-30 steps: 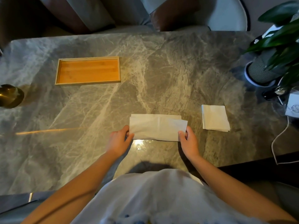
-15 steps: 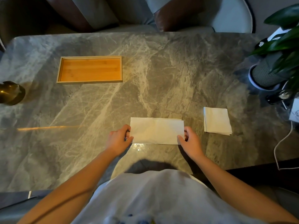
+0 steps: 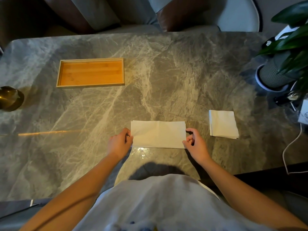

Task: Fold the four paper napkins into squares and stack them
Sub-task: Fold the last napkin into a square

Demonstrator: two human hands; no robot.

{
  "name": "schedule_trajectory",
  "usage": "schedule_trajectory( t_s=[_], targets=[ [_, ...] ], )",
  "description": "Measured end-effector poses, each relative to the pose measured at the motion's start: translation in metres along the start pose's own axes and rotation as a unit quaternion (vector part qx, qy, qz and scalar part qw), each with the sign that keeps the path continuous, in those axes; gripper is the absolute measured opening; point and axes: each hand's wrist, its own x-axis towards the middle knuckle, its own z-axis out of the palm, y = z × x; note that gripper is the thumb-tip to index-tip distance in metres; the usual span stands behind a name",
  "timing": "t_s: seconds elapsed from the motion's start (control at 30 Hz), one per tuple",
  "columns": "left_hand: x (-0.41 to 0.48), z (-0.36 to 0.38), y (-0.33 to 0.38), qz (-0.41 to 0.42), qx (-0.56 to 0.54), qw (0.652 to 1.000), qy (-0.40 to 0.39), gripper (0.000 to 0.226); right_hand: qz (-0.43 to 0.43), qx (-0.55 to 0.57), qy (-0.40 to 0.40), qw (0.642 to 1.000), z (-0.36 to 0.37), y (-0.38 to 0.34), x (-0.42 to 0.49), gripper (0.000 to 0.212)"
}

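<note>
A white paper napkin (image 3: 158, 134), folded into a long rectangle, lies flat on the marble table near its front edge. My left hand (image 3: 119, 144) pinches the napkin's left edge between thumb and fingers. At the right edge, my right hand (image 3: 195, 144) has loosely curled, parted fingers; one fingertip touches the near right corner and the index finger is lifted just off the paper. A stack of napkins folded into squares (image 3: 223, 124) sits to the right, apart from both hands.
An empty wooden tray (image 3: 90, 85) lies at the far left. A brass object (image 3: 10, 98) stands at the left edge. A potted plant (image 3: 275, 75), small items and a white cable (image 3: 293, 142) crowd the right side. Chairs stand beyond the far edge.
The napkin's upper layer has been laid down square on the lower one, so the rectangle now lies flat. My right hand's grip has loosened at the right edge.
</note>
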Motion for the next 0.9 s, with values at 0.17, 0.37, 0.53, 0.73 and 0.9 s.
schedule_trajectory(
  t_s=[0.17, 0.37, 0.53, 0.73, 0.9],
  targets=[
    [0.000, -0.001, -0.001, 0.002, 0.016, 1.000, 0.004, 0.013, -0.002, 0.012, 0.017, 1.000, 0.002, 0.001, 0.000, 0.036],
    [0.000, 0.000, -0.002, 0.002, 0.025, 1.000, 0.011, 0.012, -0.006, -0.036, -0.024, 0.999, -0.001, -0.002, -0.002, 0.056],
    [-0.001, 0.000, 0.000, 0.008, 0.044, 0.999, 0.023, 0.010, -0.005, -0.057, -0.015, 0.998, 0.000, -0.002, -0.001, 0.046],
    [-0.007, 0.001, -0.002, 0.002, 0.033, 0.998, 0.044, 0.022, 0.000, -0.058, -0.015, 0.998, -0.002, -0.006, -0.003, 0.039],
    [-0.020, 0.003, -0.001, 0.088, 0.120, 0.983, 0.112, 0.047, -0.121, -0.191, 0.074, 0.971, -0.001, -0.020, -0.010, 0.027]
  ],
)
